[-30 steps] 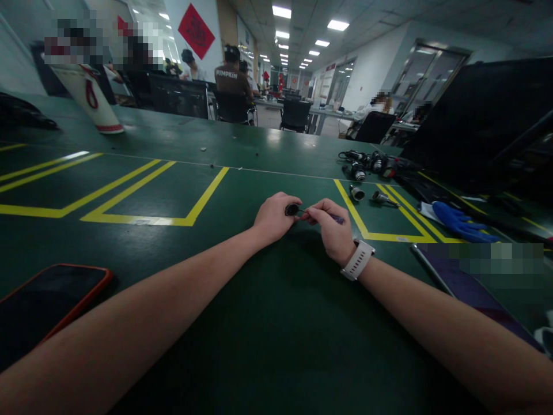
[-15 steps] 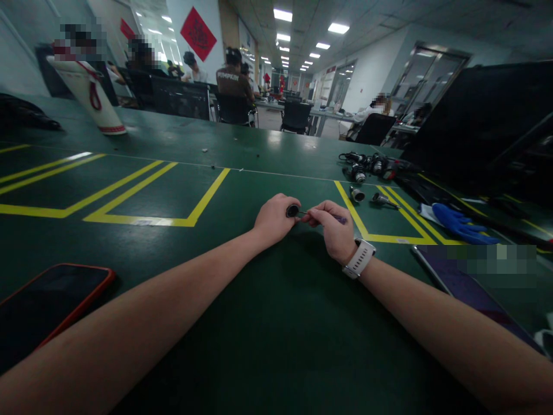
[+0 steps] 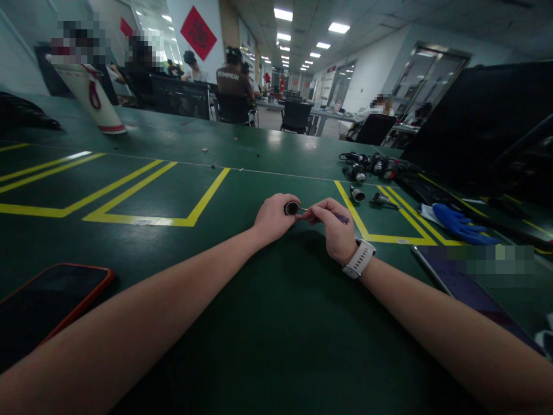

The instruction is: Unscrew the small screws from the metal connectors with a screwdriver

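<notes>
My left hand is closed around a small round part with a dark face and a metallic rim, which faces me. Most of that part is hidden by my fingers. In my right hand is a thin screwdriver with a dark purple handle, pinched between thumb and fingers. Its slim metal shaft points left and reaches the side of the round part. Whether the tip sits in a screw is too small to tell. Both hands are just above the green table.
Two metal cup-shaped parts lie right of my hands, with a cluster of black and silver parts behind. A blue glove and a tablet-like device are at right. A phone lies left; a white paper cup stands farther back.
My right fingers have shifted slightly along the screwdriver, and a little more of its shaft shows. The round part has turned or moved slightly left in my left hand.
</notes>
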`<state>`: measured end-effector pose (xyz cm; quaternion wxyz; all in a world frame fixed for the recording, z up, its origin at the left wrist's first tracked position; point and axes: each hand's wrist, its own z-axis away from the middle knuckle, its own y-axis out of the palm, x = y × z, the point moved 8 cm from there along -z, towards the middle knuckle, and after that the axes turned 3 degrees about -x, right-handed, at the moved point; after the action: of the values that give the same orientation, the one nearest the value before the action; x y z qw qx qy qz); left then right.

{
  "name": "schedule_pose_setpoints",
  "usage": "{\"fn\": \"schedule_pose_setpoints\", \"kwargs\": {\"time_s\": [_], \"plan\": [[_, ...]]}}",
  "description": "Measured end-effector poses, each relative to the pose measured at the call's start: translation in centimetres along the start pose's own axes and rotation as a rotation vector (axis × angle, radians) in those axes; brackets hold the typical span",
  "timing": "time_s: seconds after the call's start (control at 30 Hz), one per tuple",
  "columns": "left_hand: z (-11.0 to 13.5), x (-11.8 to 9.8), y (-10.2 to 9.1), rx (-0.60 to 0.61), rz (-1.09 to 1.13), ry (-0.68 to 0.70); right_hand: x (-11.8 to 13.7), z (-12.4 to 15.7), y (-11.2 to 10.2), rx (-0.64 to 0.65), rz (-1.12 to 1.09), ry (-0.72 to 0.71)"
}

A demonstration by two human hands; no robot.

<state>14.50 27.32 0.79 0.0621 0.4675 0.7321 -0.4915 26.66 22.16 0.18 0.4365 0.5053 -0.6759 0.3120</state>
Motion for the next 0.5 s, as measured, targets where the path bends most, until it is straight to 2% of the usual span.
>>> {"fn": "schedule_pose_setpoints", "kwargs": {"time_s": [0.33, 0.5], "plan": [[-0.1, 0.7, -0.6, -0.099, 0.107, -0.040, 0.9, 0.2, 0.0, 0.005, 0.040, -0.074], [-0.2, 1.0, -0.6, -0.106, 0.119, -0.054, 1.1, 0.3, -0.1, 0.001, 0.045, -0.105]]}}
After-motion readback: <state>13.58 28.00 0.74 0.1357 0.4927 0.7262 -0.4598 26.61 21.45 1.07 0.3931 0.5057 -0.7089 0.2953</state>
